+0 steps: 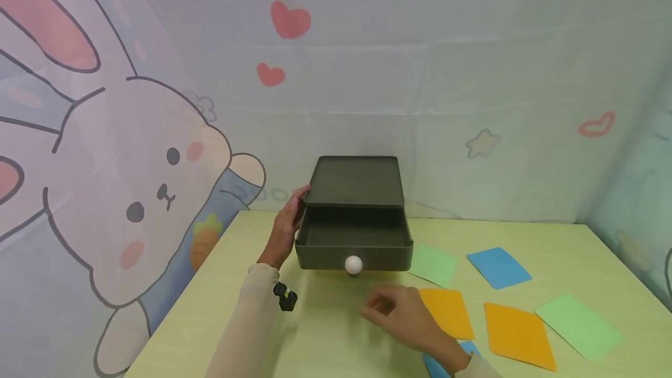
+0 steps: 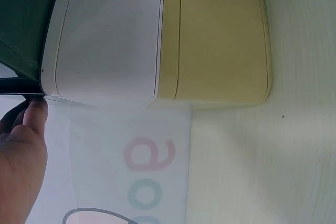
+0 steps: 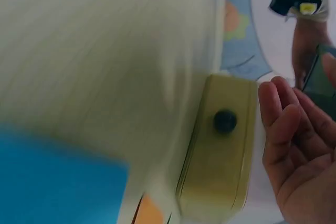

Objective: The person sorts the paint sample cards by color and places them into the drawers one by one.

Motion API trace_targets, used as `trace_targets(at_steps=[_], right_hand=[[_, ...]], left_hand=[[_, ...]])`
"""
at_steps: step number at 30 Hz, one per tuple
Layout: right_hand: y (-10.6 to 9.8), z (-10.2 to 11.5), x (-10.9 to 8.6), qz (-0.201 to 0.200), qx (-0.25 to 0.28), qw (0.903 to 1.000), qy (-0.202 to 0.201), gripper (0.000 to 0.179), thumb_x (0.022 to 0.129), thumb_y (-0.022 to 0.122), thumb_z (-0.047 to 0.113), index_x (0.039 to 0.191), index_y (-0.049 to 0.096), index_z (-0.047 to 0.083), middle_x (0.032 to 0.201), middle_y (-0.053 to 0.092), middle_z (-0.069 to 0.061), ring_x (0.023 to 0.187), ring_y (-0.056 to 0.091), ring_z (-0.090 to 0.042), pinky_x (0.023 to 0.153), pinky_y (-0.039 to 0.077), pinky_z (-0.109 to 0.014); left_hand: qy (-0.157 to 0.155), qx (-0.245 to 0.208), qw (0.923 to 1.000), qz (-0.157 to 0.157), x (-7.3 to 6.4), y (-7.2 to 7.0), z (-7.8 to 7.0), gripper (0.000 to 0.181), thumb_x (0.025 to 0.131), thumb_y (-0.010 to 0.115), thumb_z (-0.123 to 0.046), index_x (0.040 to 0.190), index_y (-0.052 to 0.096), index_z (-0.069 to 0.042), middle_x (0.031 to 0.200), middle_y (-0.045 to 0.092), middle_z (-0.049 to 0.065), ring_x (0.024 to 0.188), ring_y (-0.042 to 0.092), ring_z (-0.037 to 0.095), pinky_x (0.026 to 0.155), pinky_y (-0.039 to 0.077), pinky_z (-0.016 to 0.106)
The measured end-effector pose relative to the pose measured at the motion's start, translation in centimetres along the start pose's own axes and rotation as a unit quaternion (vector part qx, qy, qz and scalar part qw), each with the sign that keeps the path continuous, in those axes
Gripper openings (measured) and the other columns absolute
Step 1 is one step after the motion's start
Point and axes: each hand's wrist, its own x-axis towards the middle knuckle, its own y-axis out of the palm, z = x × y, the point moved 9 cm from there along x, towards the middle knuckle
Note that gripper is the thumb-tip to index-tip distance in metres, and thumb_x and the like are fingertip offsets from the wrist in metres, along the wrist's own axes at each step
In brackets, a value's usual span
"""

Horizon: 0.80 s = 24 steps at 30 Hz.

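A dark green drawer box (image 1: 357, 179) tops a stack, its drawer (image 1: 325, 258) pulled out toward me and bare inside. A white round knob (image 1: 354, 264) sits on that drawer's front. Below it, the left wrist view shows a white drawer unit (image 2: 110, 35) and a yellow one (image 2: 223, 40), both closed. My left hand (image 1: 285, 226) rests against the left side of the green box, fingers along its edge. In front of the stack, my right hand (image 1: 406, 315) hovers over the table with fingers loosely bent and nothing held.
Right of the stack lie several coloured paper sheets: a blue sheet (image 1: 499, 268), an orange sheet (image 1: 518, 334) and a green sheet (image 1: 579, 325) among them. A printed cloth (image 1: 446, 74) hangs behind the table (image 1: 315, 331). The yellow unit has a dark knob (image 3: 224, 121).
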Motion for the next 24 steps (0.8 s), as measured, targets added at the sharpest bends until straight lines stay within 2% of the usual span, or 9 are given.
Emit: trace_targets(at_steps=[3,6,10,14,18,24], right_hand=[[-0.8,-1.3,-0.4,0.008,-0.054,0.9978,-0.038,0.026,0.088,0.076,0.039,0.096,0.075,0.015,0.089,0.075,0.002,0.075,0.065,-0.003,0.069,0.057,-0.025],[-2.0,-2.6,-0.7,0.002,-0.129,0.9894,-0.067,0.033,0.084,0.080,0.035,0.105,0.074,0.010,0.100,0.075,0.000,0.087,0.068,-0.013,0.077,0.058,-0.033],[-3.6,-4.9,-1.2,0.016,-0.195,0.9797,-0.045,0.045,0.079,0.084,0.033,0.117,0.070,0.012,0.116,0.071,0.000,0.106,0.067,-0.024,0.087,0.058,-0.041],[-5.0,-6.9,-1.8,0.061,-0.218,0.9740,-0.009,0.065,0.074,0.088,0.035,0.129,0.063,0.013,0.127,0.065,-0.004,0.114,0.062,-0.028,0.092,0.056,-0.048],[-6.2,-8.3,-2.4,0.089,-0.236,0.9676,0.008,0.078,0.068,0.091,0.039,0.134,0.059,0.012,0.131,0.061,-0.007,0.118,0.059,-0.029,0.095,0.055,-0.051],[-7.0,-9.4,-3.1,0.106,-0.260,0.9597,-0.012,0.085,0.062,0.093,0.043,0.134,0.060,0.011,0.131,0.060,-0.011,0.121,0.053,-0.032,0.096,0.053,-0.054]], left_hand=[[0.000,-0.001,1.0000,0.002,0.0,0.0,0.0,0.058,0.110,0.018,-0.047,0.158,0.033,-0.018,0.166,0.029,0.008,0.156,0.025,0.027,0.126,0.024,0.050],[-0.001,-0.002,1.0000,-0.001,0.1,-0.1,-0.1,0.058,0.110,0.019,-0.047,0.157,0.034,-0.018,0.165,0.030,0.009,0.155,0.026,0.028,0.125,0.026,0.050],[0.000,0.001,1.0000,0.000,0.0,-0.2,-0.2,0.059,0.109,0.020,-0.048,0.157,0.034,-0.018,0.165,0.031,0.010,0.155,0.027,0.028,0.125,0.027,0.050],[0.002,-0.001,1.0000,0.004,-0.1,0.0,-0.4,0.060,0.109,0.019,-0.049,0.158,0.033,-0.017,0.166,0.030,0.011,0.155,0.026,0.029,0.125,0.026,0.051],[0.001,-0.010,0.9999,0.008,-0.1,0.1,-0.5,0.059,0.110,0.018,-0.047,0.158,0.032,-0.016,0.166,0.028,0.011,0.156,0.025,0.030,0.126,0.025,0.052],[0.000,-0.007,0.9999,0.008,-0.1,0.0,-0.5,0.060,0.109,0.018,-0.048,0.158,0.032,-0.016,0.166,0.028,0.011,0.156,0.025,0.030,0.125,0.026,0.052]])
